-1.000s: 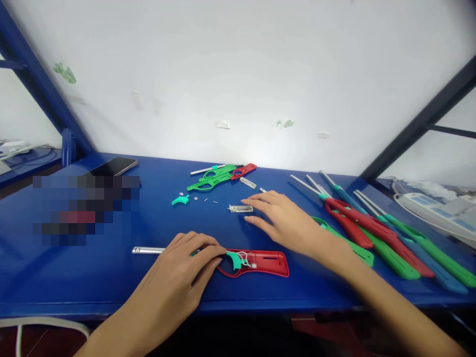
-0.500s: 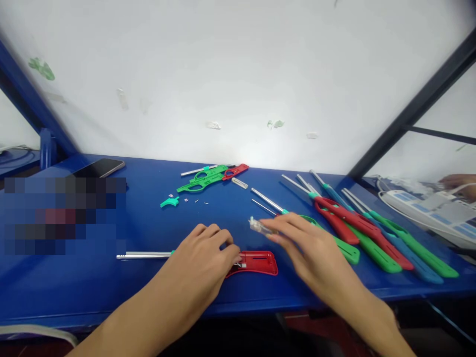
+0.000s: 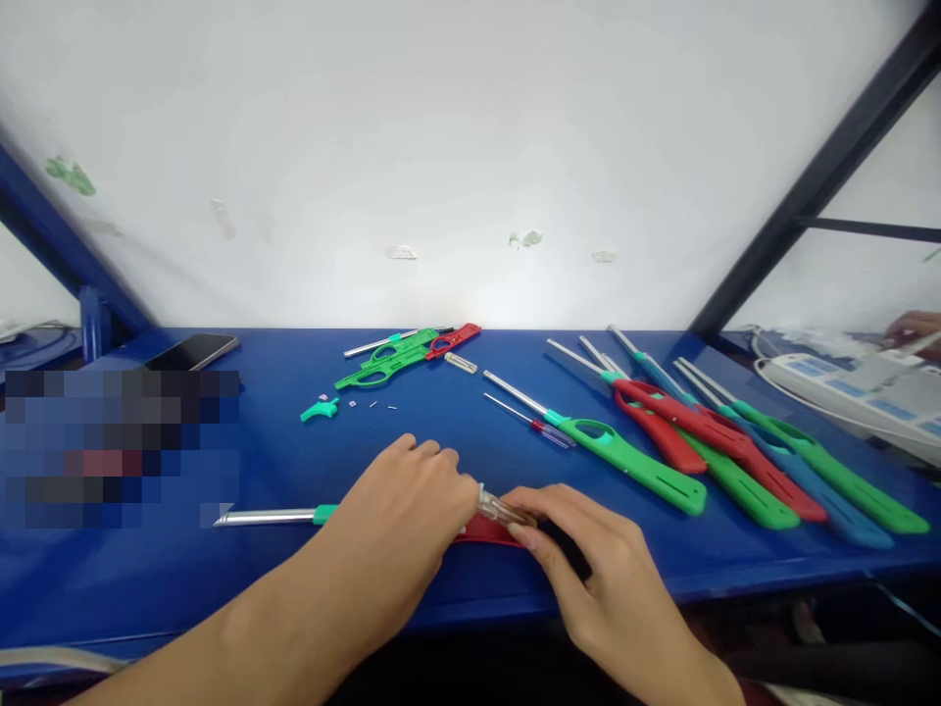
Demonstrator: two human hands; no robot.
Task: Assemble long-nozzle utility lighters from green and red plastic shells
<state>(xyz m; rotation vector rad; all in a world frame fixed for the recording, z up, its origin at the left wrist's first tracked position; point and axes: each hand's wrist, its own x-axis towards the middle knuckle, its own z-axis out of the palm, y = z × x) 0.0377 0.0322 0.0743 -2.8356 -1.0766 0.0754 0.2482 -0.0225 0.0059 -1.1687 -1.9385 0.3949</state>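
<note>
Near the front edge of the blue table lies a lighter with a silver tube point(image 3: 272, 517) pointing left, a teal collar point(image 3: 324, 514) and a red handle shell point(image 3: 489, 530). My left hand point(image 3: 412, 510) is closed over its middle, covering much of the shell. Between thumb and fingers, my right hand point(image 3: 580, 549) pinches a small clear cartridge point(image 3: 500, 507) just above the shell, its left end close to my left fingertips. The inside of the shell is mostly hidden.
Several assembled lighters point(image 3: 698, 422) lie at the right. A screwdriver point(image 3: 548, 431) sits beside a green lighter point(image 3: 632, 461). Green shell halves point(image 3: 389, 363), a red piece point(image 3: 456, 338), another cartridge point(image 3: 461, 364) and a teal trigger point(image 3: 320, 410) are farther back. A phone point(image 3: 195, 353) lies left.
My right hand has moved left and down with the clear cartridge, from beside the shell to above it. My left hand stays on the lighter. The view has shifted slightly.
</note>
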